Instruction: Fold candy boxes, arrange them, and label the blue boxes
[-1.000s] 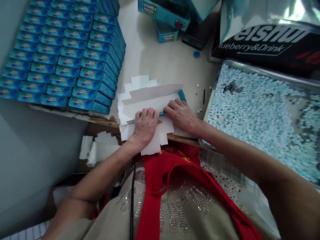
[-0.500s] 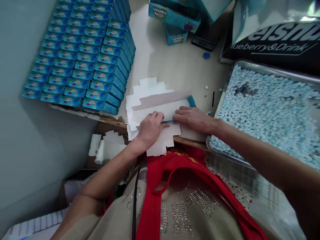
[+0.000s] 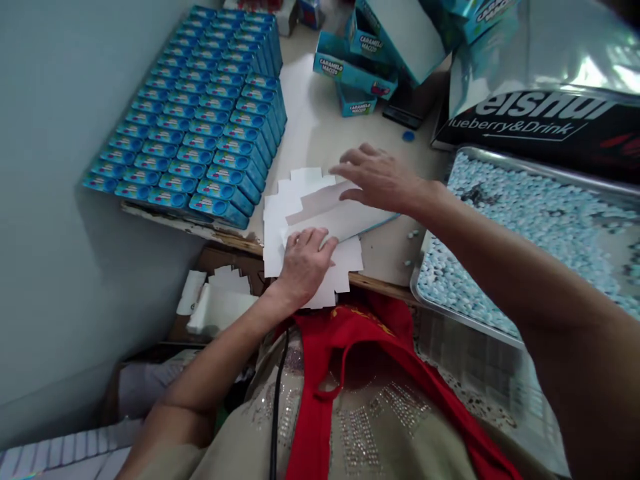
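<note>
A partly folded box blank [image 3: 325,217], white inside with a blue outer edge, lies on a stack of flat white box blanks [image 3: 275,247] at the table's front. My left hand [image 3: 306,263] holds its near left part, fingers bent over the near edge and pressed down. My right hand [image 3: 377,179] is over the far right side of the blank, fingers stretched and apart, thumb pointing left. Its palm hides the blank's far right end. I cannot tell whether the right fingertips touch the far flap.
Rows of small blue packs [image 3: 195,127] stand at the left. Blue display boxes [image 3: 345,70] sit at the back, near a dark flat device [image 3: 405,110] and a blue cap [image 3: 409,136]. At the right are a metal tray [image 3: 417,283] of pale blue candies and a black carton [image 3: 530,123].
My right hand has lifted off the near edge and moved away from me to the far side, its fingers opening. My left hand stays on the blank. The view has shifted slightly.
</note>
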The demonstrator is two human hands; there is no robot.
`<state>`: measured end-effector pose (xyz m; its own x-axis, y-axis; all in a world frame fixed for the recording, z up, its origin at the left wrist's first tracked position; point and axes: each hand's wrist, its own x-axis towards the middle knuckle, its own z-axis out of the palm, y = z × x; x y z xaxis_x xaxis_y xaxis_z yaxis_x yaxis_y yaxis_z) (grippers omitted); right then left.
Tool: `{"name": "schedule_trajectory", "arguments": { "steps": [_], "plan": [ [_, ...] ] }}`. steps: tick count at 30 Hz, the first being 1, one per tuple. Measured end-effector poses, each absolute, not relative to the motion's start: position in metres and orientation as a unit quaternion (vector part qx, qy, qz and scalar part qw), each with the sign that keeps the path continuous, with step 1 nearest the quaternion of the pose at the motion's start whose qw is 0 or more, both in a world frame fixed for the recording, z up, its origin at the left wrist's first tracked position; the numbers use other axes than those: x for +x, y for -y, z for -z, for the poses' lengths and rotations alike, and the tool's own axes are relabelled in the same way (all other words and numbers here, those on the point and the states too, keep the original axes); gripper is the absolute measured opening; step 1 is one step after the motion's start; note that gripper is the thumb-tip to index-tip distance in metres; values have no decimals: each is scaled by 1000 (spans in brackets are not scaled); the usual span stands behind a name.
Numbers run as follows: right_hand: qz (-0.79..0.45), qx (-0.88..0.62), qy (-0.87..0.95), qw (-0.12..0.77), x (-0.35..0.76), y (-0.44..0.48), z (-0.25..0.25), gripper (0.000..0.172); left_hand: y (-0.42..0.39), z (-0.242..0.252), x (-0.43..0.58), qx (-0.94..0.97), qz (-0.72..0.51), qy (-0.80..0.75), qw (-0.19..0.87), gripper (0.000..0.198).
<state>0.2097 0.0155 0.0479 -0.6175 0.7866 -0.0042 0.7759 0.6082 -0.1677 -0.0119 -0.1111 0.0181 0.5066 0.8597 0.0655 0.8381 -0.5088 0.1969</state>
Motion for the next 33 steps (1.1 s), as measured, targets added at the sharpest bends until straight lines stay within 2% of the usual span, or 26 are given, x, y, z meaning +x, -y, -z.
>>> {"name": "schedule_trajectory", "arguments": {
  "steps": [2, 4, 6, 8, 10, 13, 15, 18, 20, 22, 24, 26, 27, 30, 32, 33],
  "plan": [
    [-96, -469, 877, -37, 218, -32, -45, 24, 89, -15, -16, 868, -43, -490, 76, 20],
    [-149, -517, 842, -34, 231, -36, -44, 35, 57, -25, -29, 847, -56, -527, 51, 25],
    [-255, -567, 782, 40, 242, -24, -45, 61, 29, -42, -39, 807, -122, -578, -5, 27],
    [-387, -613, 676, 132, 242, 0, -44, 82, 20, -59, -35, 777, -189, -599, -32, 41],
    [-502, -626, 554, 224, 230, 30, -39, 86, 35, -65, -20, 790, -200, -580, -3, 47],
    [-623, -570, 436, 311, 206, 69, -26, 73, 76, -56, 4, 836, -94, -534, 83, 33],
    [-591, -570, 467, 327, 200, 82, -19, 62, 94, -44, 9, 836, -17, -537, 112, 20],
    [-358, -574, 669, 308, 207, 77, -11, 53, 95, -34, 0, 817, -2, -571, 78, 27],
    [-222, -512, 792, 246, 212, 57, -7, 59, 86, -32, -10, 814, -37, -579, 38, 22],
    [-152, -443, 867, 170, 211, 29, -1, 67, 76, -30, -16, 809, -68, -583, 15, 25],
    [-113, -400, 901, 124, 202, -1, 5, 68, 67, -25, -20, 800, -81, -595, 9, 30],
    [-90, -384, 912, 114, 189, -27, 10, 63, 60, -19, -26, 787, -89, -611, 15, 22],
    [-83, -382, 913, 116, 183, -37, 10, 60, 57, -17, -29, 780, -98, -617, 22, 24],
    [-74, -364, 919, 131, 171, -52, 3, 44, 52, -20, -42, 767, -145, -622, 67, 32],
    [-85, -336, 928, 135, 172, -48, -7, 33, 53, -29, -48, 771, -158, -609, 97, 30],
    [-96, -326, 931, 134, 176, -42, -11, 33, 55, -33, -49, 778, -154, -600, 102, 26]
  ]
}}
